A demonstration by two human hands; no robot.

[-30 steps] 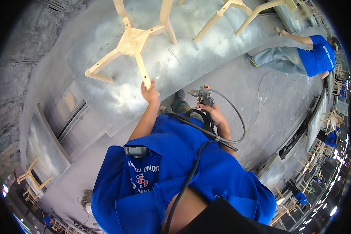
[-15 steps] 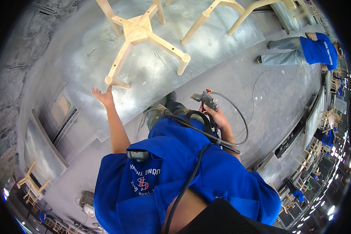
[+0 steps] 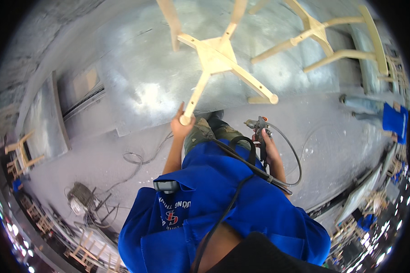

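The left hand [image 3: 181,128] wraps loosely around the near corner of a wooden chair [image 3: 216,57] on the metal table [image 3: 134,84]; a hard tug there might tip or scrape it. Farther right, the right hand [image 3: 270,146] is closed on a spray gun [image 3: 261,128], whose looped hose [image 3: 299,157] could snag. Some left fingers are hidden, the chair's top is cut off, and the trigger (finger on it?) is unclear.

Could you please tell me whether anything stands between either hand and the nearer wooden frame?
Nothing visible blocks the left hand: it is on the end of one bar of the wooden frame. Between the right hand and the frame, I see only the spray gun it holds.
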